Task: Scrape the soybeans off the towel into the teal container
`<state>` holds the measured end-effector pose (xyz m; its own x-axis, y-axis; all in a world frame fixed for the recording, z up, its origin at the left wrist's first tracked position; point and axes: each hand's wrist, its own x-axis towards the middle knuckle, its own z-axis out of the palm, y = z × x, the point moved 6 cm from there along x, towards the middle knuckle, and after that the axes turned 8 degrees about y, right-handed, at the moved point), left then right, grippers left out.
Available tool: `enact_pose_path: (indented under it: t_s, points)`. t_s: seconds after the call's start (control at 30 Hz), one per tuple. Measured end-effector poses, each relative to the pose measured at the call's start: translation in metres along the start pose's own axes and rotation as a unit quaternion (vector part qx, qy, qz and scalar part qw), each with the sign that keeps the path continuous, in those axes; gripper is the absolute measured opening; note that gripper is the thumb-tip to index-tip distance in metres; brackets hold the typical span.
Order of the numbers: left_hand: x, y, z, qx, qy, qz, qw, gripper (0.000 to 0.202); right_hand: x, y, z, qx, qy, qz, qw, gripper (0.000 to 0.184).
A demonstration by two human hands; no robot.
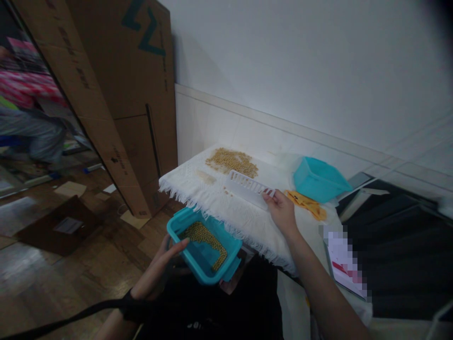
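The left hand [170, 253] clasps the side of a teal container [230, 240], thumb hooked over its rim, with beans [200, 233] inside — beside the fringe of the white cloth [244, 216]. The right hand [282, 211] pinches one end of a slotted white tray [245, 192] — just beside the spread bean pile [233, 162].

On the left hand [163, 265], all fingertips but the thumb's hide behind the teal tub [202, 255]; the top edge crops the cardboard box [123, 85], the left edge a blurred person [46, 134].
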<state>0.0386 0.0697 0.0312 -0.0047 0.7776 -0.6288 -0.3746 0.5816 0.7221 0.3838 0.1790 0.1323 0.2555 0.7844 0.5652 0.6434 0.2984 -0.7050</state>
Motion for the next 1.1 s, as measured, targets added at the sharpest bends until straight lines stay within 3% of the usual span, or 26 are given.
enact_pose_path:
  t_s: [0.17,0.5,0.87,0.97,1.1]
  points:
    - [0.0,0.001,0.0,-0.003,-0.005,0.001,1.0,0.097,0.0,0.007,-0.003,0.022,-0.004,0.011,1.0,0.031]
    - [-0.007,0.007,0.005,0.004,-0.008,0.016,1.0,0.093,-0.02,-0.011,-0.014,0.022,-0.023,0.011,0.999,0.031]
    - [-0.004,0.008,0.004,0.013,-0.001,0.016,1.0,0.092,-0.076,-0.054,-0.027,0.01,-0.032,-0.034,0.999,0.023]
    - [-0.003,0.008,0.004,0.012,-0.003,0.014,1.0,0.09,-0.07,-0.051,-0.028,0.006,-0.01,-0.022,1.0,0.025]
    - [-0.003,0.007,0.004,0.015,-0.007,0.014,1.0,0.086,-0.038,-0.032,-0.023,-0.002,0.067,0.005,0.998,0.034]
